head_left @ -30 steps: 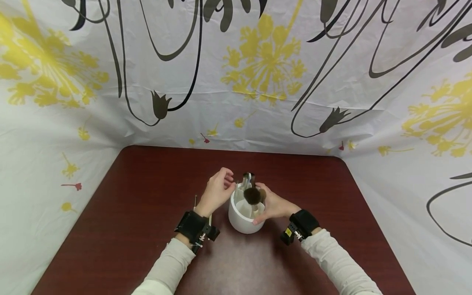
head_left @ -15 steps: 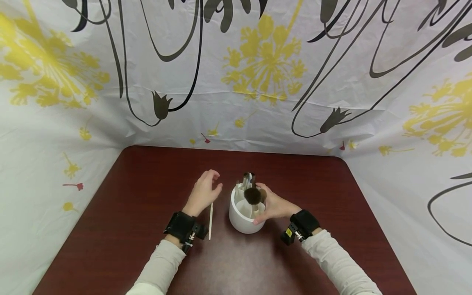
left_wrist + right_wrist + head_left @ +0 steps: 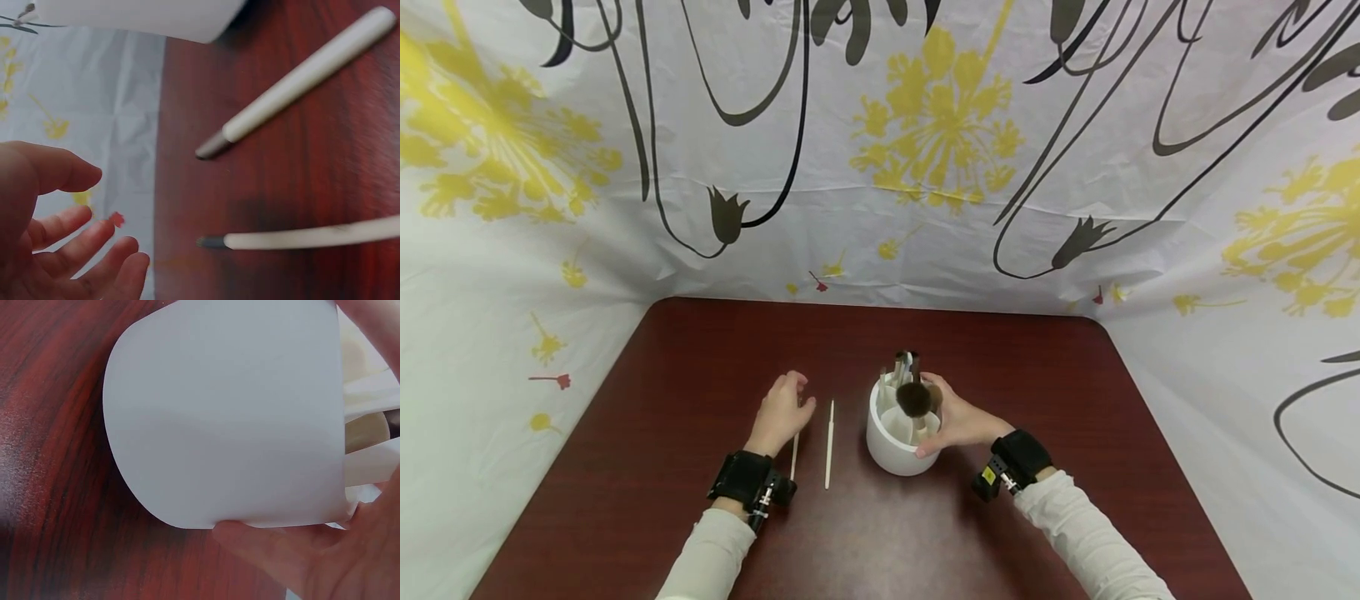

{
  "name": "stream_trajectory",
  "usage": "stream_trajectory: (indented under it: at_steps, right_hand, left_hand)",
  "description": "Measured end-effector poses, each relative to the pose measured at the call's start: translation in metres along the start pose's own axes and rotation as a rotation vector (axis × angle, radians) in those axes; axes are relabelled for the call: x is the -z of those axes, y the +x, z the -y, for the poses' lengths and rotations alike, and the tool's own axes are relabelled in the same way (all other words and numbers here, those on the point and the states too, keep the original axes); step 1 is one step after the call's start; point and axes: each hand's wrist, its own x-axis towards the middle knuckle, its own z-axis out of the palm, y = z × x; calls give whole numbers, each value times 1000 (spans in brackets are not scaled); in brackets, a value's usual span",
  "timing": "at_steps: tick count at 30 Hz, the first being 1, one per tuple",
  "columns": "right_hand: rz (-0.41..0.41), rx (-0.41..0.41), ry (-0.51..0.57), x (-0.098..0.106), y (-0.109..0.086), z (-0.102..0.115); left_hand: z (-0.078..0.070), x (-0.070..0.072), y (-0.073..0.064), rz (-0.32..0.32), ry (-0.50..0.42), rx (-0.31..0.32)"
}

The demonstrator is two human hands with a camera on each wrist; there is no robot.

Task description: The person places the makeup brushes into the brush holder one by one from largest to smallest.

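Note:
In the head view my left hand (image 3: 781, 414) hovers over the far end of a thin pale-handled brush (image 3: 795, 457) lying on the table. Its fingers are loosely bent and, in the left wrist view, nothing sits between thumb and fingers. That view shows the dark tip of this thin brush (image 3: 300, 240) and of a second brush (image 3: 300, 84), which lies between it and the cup. My right hand (image 3: 964, 417) grips the rim and side of a white divided cup (image 3: 889, 454) standing upright. Several brushes are in it, including a fluffy dark makeup brush (image 3: 914, 399).
The dark red wooden table (image 3: 700, 350) has rounded far corners. A white cloth (image 3: 880, 258) with yellow and grey flower prints hangs behind it and along both sides.
My left hand has moved from beside the cup leftward and nearer, to the left brush, uncovering the second brush on the table. The right hand stays on the cup.

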Motion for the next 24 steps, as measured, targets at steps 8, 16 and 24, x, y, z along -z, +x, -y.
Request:
stream_trajectory:
  at_steps: [8,16,24]
  right_hand:
    - [25,-67,45,-4,-1,-9]
    - [2,-82,21,-5,-2,-8]
    - [3,-73,-13,-5,-3,-4]
  left_hand:
    - [14,-6,-8,55,11,51]
    - [25,-9,-14,109,44,96]
    - [29,-13,-17,148,41,158]
